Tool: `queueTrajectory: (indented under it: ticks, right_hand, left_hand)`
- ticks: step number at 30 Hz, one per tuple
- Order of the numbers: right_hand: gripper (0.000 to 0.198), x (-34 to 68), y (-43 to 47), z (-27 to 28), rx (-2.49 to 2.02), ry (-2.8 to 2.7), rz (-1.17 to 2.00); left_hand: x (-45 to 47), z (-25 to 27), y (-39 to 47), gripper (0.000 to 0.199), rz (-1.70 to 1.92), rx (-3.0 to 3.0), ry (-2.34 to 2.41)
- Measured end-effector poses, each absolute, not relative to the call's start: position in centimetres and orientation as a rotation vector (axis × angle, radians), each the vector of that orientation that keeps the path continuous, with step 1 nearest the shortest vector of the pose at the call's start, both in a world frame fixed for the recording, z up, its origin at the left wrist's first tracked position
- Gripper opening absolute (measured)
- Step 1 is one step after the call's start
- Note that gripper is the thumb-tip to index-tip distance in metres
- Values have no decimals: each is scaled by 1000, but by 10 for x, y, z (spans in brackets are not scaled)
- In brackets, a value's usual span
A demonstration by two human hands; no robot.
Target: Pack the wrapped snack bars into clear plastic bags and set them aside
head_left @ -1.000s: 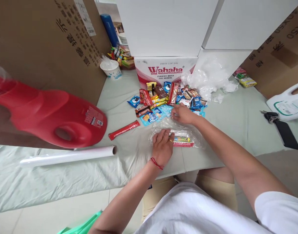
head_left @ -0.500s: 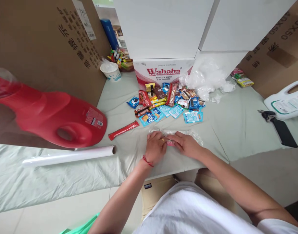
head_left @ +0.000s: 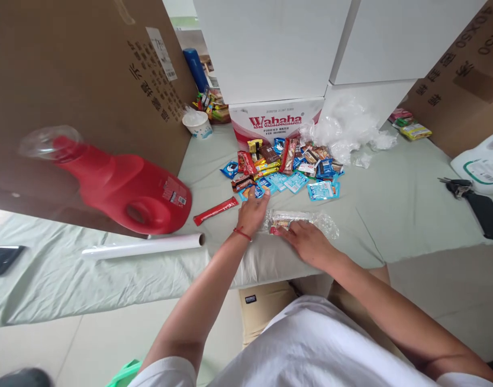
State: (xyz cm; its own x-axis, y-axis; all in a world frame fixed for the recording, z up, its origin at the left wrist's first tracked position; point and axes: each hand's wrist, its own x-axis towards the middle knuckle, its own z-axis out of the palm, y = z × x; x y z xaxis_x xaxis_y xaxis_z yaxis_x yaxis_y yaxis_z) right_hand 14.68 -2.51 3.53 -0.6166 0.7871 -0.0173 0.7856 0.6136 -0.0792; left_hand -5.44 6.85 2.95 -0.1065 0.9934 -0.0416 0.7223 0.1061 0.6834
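My left hand (head_left: pixel 251 214) reaches forward with its fingers stretched out and apart. Its fingertips are at the near edge of the snack pile, beside a blue snack packet (head_left: pixel 266 186). I cannot see anything held in it. My right hand (head_left: pixel 310 243) is bent over a crinkled clear plastic bag (head_left: pixel 329 223), with its fingers closed on the near side. Inside or under that plastic lie small packets, one of them pink (head_left: pixel 275 231). Bars and sachets in red, brown, yellow and blue make up the pile (head_left: pixel 287 156). To the left lies a single red stick packet (head_left: pixel 216 210).
A red jug (head_left: pixel 129 185) and a white roll (head_left: pixel 145 247) lie on the left. Behind the pile stands a Wahaha box (head_left: pixel 276 121), with crumpled clear plastic (head_left: pixel 347 131) beside it. A paper cup (head_left: pixel 197 126) stands back left. Keys (head_left: pixel 456 187) and a white jug (head_left: pixel 482 166) are on the right.
My left hand has left the clear plastic bag and moved forward to the snack pile. My right hand stays at the bag. The view has shifted slightly left.
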Motion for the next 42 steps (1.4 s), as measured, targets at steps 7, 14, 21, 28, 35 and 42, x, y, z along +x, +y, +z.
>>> queueTrajectory:
  ticks: [7,14,21,28,35,42]
  right_hand:
    - [53,147,-32,32,-1371,-2763,152]
    - [54,149,-35,30,-1371,-2738,145]
    - [31,143,-33,24,-1395,-2692,170]
    - [29,184,-29,38,-1348,-2257,493]
    - [46,224,-4,27,-2101,-1800,523]
    - [24,230,-14,15,-1939,-1683,682]
  left_hand:
    - [-65,42,64,68,82,1901,1857]
    - [-79,41,50,10,172,1886,1792]
    - [-20,20,8,16,760,2043,1689]
    - [-4,-17,-16,29,852,2360,1614]
    - [3,-38,-14,41,909,2551,1443]
    - [5,-30,-19,42,853,2613,1357]
